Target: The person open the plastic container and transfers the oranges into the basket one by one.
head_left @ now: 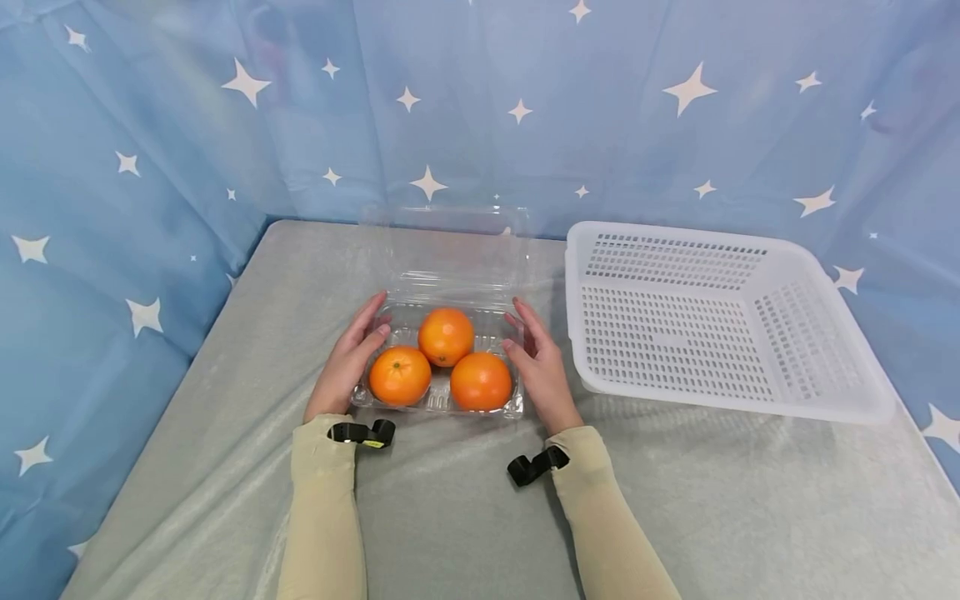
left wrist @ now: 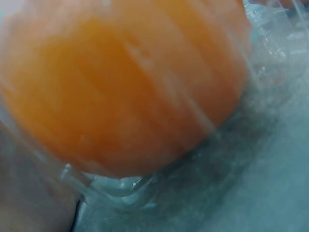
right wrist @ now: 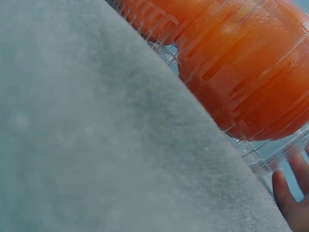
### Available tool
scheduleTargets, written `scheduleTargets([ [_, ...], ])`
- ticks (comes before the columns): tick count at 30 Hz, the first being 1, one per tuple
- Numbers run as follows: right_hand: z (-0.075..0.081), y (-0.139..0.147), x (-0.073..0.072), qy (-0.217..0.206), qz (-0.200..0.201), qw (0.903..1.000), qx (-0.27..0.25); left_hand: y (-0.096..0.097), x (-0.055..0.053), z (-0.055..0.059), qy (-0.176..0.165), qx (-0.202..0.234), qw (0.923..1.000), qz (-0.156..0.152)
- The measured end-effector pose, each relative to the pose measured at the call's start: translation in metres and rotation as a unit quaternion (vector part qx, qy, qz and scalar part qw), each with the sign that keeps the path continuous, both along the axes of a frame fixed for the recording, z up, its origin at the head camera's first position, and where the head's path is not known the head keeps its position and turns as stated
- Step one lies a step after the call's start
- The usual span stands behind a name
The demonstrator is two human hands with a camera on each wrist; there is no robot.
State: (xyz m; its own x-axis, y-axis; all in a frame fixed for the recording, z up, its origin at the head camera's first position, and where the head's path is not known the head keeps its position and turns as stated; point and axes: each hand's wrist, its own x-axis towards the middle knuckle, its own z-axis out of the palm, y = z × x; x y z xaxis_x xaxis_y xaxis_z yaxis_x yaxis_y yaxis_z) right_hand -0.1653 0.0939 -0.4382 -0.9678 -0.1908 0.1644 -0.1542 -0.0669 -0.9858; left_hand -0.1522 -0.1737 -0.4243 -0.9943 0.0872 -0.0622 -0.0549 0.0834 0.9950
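A clear plastic clamshell box (head_left: 440, 397) sits on the cloth with its see-through lid (head_left: 453, 258) raised at the back. Inside lie three oranges: one at the left (head_left: 400, 376), one at the right (head_left: 481, 382), and one behind them (head_left: 446, 337). My left hand (head_left: 347, 360) holds the box's left side, thumb near the rim. On the opposite side my right hand (head_left: 542, 367) holds it the same way. Close up in the left wrist view, an orange (left wrist: 125, 92) shows through the plastic wall. Fingers (right wrist: 285, 193) border the box in the right wrist view.
A white plastic basket (head_left: 675, 400) with slotted walls stands to the right of the box. Grey cloth (head_left: 450, 500) covers the table. A blue curtain with white stars (head_left: 495, 108) hangs behind and at the sides.
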Motion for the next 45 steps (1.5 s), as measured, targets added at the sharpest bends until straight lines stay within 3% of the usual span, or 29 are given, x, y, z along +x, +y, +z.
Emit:
scheduleTargets([
  [45, 0.0027, 0.0003, 0.0007, -0.009, 0.005, 0.9999, 0.004, -0.0005, -0.0013, -0.0013, 0.021, 0.009, 0.9997, -0.005],
])
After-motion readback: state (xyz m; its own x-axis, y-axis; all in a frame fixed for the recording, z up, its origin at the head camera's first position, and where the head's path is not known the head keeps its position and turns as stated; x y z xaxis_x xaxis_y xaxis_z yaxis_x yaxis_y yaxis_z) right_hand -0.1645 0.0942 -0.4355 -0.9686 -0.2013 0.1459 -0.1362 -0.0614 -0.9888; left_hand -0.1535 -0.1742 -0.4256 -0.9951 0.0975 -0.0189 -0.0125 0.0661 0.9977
